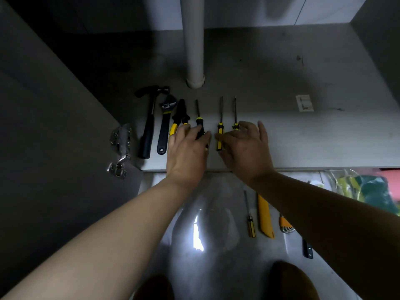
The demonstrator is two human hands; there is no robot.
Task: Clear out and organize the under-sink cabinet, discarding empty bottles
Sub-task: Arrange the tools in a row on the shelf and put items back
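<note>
The left hand (pixel 187 148) is laid flat with fingers loosely spread over the handle of a black-handled screwdriver (pixel 198 118) and the grips of the pliers (pixel 180 113). The right hand (pixel 244 148) is likewise spread, and its fingertips are rested over the handles of two yellow screwdrivers (pixel 220 131); nothing is seen to be pinched by either. All of these are set in a row on the cabinet floor (pixel 281 137), just in front of the drain pipe (pixel 193 40), with a wrench (pixel 165 124) and a hammer (pixel 149 126) further to the pipe's left. No bottle can be seen. The round handles are judged likely to roll if a sideways push is given, so the row could be knocked crooked, or one tool driven into its neighbour. The handle ends are placed near the front lip, on the side away from the pipe, and a backward drag could tip a screwdriver over it. In the dim light a contact may go unnoticed.
</note>
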